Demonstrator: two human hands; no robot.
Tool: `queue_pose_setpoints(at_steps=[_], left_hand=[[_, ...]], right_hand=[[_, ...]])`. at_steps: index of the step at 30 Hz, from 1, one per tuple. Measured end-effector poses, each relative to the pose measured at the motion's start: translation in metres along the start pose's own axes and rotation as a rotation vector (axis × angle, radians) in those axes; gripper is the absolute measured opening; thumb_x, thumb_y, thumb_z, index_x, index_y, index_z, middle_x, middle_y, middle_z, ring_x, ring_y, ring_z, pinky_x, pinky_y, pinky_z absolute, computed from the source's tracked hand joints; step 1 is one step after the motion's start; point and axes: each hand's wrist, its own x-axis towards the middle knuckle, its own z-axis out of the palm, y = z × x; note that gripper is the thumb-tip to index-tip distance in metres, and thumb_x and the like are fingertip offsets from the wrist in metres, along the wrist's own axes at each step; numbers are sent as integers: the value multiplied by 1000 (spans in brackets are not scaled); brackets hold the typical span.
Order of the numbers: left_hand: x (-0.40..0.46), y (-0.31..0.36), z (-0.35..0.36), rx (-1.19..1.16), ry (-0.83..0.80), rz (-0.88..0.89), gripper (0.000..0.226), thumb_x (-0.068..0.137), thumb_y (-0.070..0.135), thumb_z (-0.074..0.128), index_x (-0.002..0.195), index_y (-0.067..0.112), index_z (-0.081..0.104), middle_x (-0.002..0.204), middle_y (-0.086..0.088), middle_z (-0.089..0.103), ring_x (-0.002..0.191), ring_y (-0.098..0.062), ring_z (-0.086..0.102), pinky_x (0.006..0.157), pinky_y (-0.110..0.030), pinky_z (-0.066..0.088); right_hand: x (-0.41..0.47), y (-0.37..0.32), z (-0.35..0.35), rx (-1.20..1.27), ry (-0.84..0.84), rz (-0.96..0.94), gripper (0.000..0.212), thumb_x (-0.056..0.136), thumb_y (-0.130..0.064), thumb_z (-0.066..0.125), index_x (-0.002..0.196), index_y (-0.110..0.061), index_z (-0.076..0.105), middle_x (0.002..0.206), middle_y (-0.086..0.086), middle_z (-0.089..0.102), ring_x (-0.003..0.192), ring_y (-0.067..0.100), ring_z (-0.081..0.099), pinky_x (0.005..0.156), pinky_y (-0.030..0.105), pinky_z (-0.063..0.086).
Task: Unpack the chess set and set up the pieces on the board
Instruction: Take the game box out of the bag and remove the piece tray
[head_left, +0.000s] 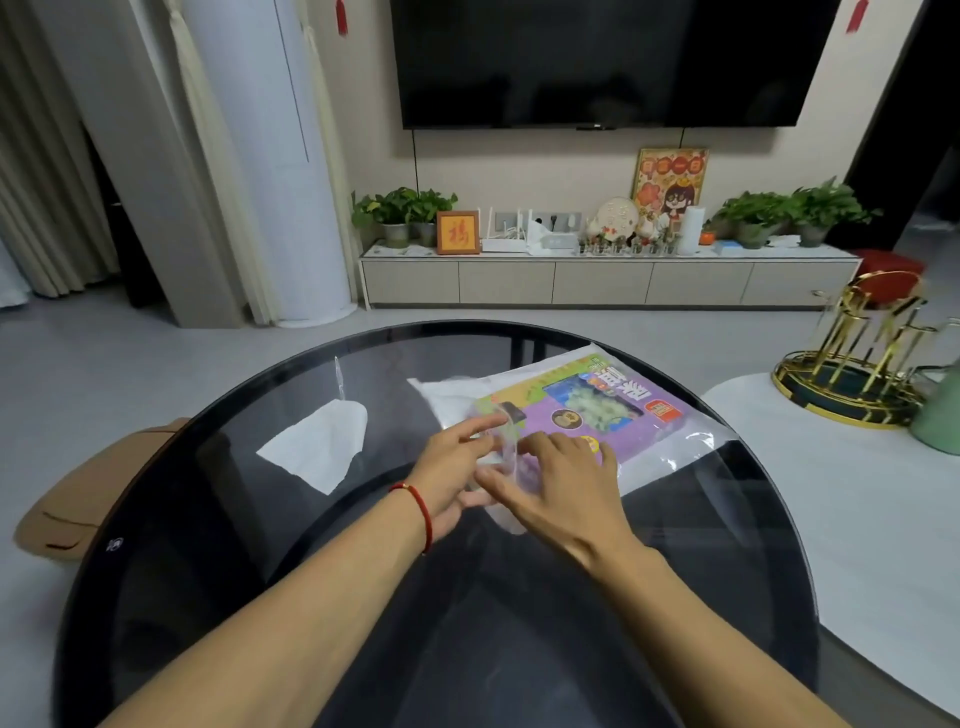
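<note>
Both sets of fingers pinch the near end of the clear plastic bag, left hand and right hand close together, likely to pull the mouth apart. Chess set box still inside, lying flat toward the surface's far right edge, long axis running near-left to far-right.

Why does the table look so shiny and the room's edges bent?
Head view: the dark glass table mirrors the room's light; the wide-angle lens bows walls and curtains; the clear plastic bag glints, blurring the chess set box where both hands work.
</note>
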Motion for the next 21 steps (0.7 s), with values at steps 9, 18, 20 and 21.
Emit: queue_pose_setpoints(at_steps=[9,18,20,21], left_hand=[[12,10,9,115,118,-97,20,94,-1,62,113,-3,61,93,-16,61,81,-25,62,84,-45,60],[22,23,34,-192,140,-328,11,95,-6,48,101,2,53,90,-20,62,97,-33,64,100,-49,49],[24,26,37,-196,145,-350,17,95,1,55,110,4,48,93,-19,61,110,-32,63,105,-49,46],[24,28,37,-188,144,-360,22,94,4,59,112,5,46,96,-18,61,112,-31,62,103,-49,46]], right_hand=[[15,-3,-2,382,259,197,13,92,-36,61,88,-27,69,97,-7,71,94,17,64,94,50,50],[14,19,-15,630,155,388,14,90,-26,64,93,-19,76,108,-2,74,88,18,64,76,26,43],[15,22,-15,661,145,401,13,89,-27,65,87,-20,76,103,0,75,85,19,66,75,27,46],[15,23,-14,673,142,401,13,89,-28,65,84,-21,76,99,0,75,86,20,67,75,29,49]])
